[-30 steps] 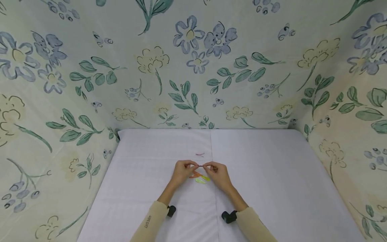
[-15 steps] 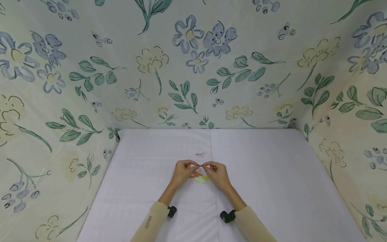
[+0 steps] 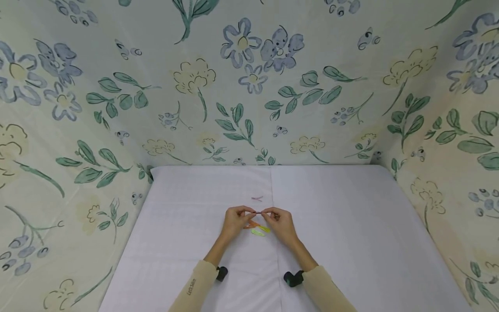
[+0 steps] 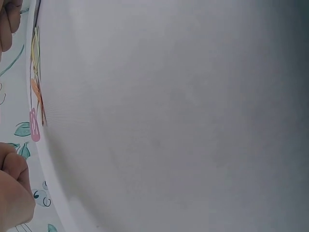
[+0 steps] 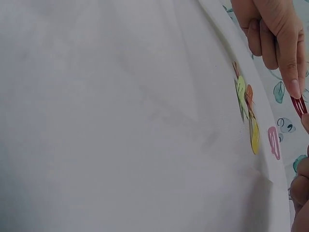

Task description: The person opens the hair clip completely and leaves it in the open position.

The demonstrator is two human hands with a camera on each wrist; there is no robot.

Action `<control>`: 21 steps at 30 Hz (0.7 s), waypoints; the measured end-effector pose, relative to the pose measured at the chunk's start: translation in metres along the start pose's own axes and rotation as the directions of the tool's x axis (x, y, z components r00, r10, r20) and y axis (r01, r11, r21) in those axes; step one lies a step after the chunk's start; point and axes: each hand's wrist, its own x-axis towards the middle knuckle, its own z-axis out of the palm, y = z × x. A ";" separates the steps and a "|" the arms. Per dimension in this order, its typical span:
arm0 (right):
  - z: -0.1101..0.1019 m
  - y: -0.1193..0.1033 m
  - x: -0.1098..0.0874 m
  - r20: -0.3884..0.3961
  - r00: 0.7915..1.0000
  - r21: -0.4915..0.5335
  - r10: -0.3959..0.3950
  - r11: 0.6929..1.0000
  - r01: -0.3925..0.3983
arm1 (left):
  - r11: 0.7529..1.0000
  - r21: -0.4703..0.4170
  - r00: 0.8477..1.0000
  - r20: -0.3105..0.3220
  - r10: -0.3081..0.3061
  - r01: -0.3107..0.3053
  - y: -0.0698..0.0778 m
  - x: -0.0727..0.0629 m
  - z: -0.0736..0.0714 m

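Observation:
A dark red snap hair clip (image 5: 299, 105) is stretched between both hands above the table. My left hand (image 3: 235, 223) pinches its left end with thumb and fingertips. At the other end, the thumb and index finger of my right hand (image 3: 281, 223) pinch it too. Just below the hands lie an orange hair clip (image 3: 252, 225), a yellow hair clip (image 3: 265, 229) and a light green hair clip (image 3: 257, 233), grouped close together. A pink hair clip (image 5: 273, 142) lies apart, beyond the hands. In the left wrist view, the held clip is out of frame.
A white cloth (image 3: 335, 225) with creases covers the table. Floral fabric (image 3: 241, 108) hangs behind it and on both sides. Dark wrist cameras (image 3: 294, 278) stick out at the beige sleeves (image 3: 195, 284).
Both hands keep their pinch on the dark red hair clip and stay nearly in place. The head view shifts very slightly. The clips on the table lie as before.

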 end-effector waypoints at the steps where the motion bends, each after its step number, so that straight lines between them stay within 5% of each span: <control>1: 0.000 -0.001 0.000 0.000 1.000 0.006 0.004 1.000 -0.004 | 1.000 -0.001 1.000 -0.004 0.006 -0.006 0.000 0.000 0.000; 21: 0.001 -0.002 0.006 0.018 1.000 0.059 -0.008 0.998 0.007 | 0.994 -0.109 1.000 0.013 0.026 -0.025 0.004 0.002 -0.002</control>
